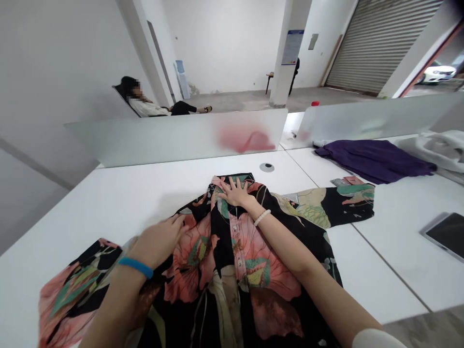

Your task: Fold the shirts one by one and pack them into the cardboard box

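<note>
- Way out at ten o'clock, a seated person (145,102) leans back in a black reclining chair (121,92), legs stretched out, beyond a frosted divider (174,137) and well apart from the desk work.
- Down at eight o'clock, a floral sleeve (74,295) spreads across the white desk (83,222), pink and green on black.
- Here's the left hand (157,237), a blue wristband (136,267) at the wrist, resting on the shirt's front at nine o'clock from the collar, fingers close together, no pinch, no clamp!
- Dead centre, the black floral button-up shirt (217,290) lies flat on the desk, collar toward twelve, its pink button placket (239,246) running down the middle.
- Now the right hand (235,192), bead bracelet (262,217) on the wrist, pressed flat on the collar, fingers spread apart, gripping nothing.
- Just above that hand, at twelve, a round cable grommet (267,167) sits in the desktop.
- Out at three o'clock, the other floral sleeve (348,208) stretches flat across the desk.
- At two o'clock, a crumpled purple garment (377,159) lies on the next desk, with a pale folded cloth (435,150) just beside it.
- Far right at four o'clock, a dark-screened tablet (447,234) lies near the desk edge.
</note>
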